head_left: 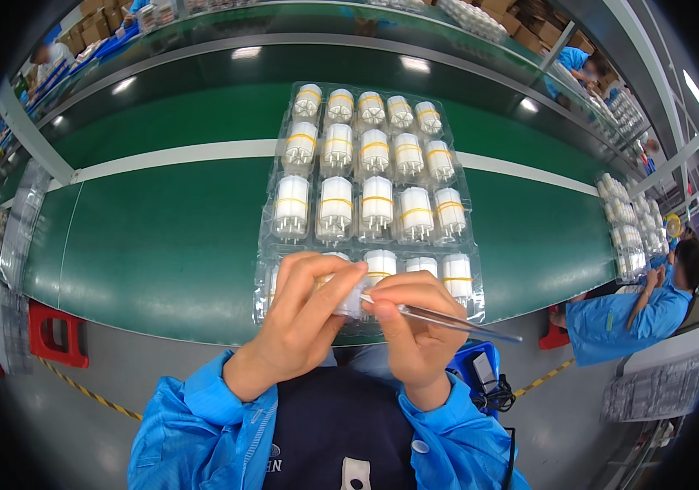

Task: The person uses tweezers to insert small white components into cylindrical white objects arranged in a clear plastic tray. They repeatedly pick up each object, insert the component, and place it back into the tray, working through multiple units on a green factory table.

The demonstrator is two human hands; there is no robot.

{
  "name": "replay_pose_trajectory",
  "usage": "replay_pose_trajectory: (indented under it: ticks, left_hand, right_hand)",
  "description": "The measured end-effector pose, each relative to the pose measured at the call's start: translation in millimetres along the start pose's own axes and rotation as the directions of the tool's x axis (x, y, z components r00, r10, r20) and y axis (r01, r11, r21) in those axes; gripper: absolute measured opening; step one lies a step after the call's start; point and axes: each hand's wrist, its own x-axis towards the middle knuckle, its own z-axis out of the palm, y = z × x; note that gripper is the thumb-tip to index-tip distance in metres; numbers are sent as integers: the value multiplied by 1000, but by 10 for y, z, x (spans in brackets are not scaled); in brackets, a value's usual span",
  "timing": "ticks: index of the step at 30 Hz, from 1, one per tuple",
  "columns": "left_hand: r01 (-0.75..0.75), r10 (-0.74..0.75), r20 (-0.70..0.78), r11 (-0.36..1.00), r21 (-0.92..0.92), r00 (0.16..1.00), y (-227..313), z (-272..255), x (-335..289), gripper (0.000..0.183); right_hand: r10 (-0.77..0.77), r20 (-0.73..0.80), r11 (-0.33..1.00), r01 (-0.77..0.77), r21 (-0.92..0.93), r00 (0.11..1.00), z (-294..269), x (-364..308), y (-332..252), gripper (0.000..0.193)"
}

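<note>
Over the near edge of a clear plastic tray [465, 241], my left hand [294, 318] closes round a small whitish part [352, 302]; the fingers cover much of it, and its exact kind is unclear. My right hand [420, 331] is closed too, with fingertips against that part's right side. It grips a slim shiny metal tool [468, 326] resembling tweezers, which points out to the right. Rows of white cylindrical plug-like units [377, 204] with metal pins and yellow bands sit in the tray. Both hands partly hide the nearest row.
The tray lies on a green conveyor table [153, 237] with a white stripe [194, 155]. Red stools [57, 333] stand below. A blue bin [480, 359] with a black cable is near my right arm. At the right, a co-worker in blue [631, 314] sits by stacked trays [629, 233].
</note>
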Motion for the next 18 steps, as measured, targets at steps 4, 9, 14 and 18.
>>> replay_pose_trajectory:
  ticks: [4,9,14,18]
  left_hand:
    - [17,-15,32,998,-58,999,-15,-31,-10,62]
    - [204,-156,139,854,-478,978,53,-87,-13,57]
    - [261,-174,199,737,-623,964,42,-92,-31,55]
    - [252,-156,206,748,-614,966,19,-88,-35,54]
  right_hand:
    - [24,59,998,-28,64,998,-82,63,-16,10]
    - [-7,-28,975,13,222,1000,-132,50,-19,12]
    - [-125,82,989,118,92,989,-185,121,-58,14]
    - [-146,121,989,142,41,982,-191,134,-50,15]
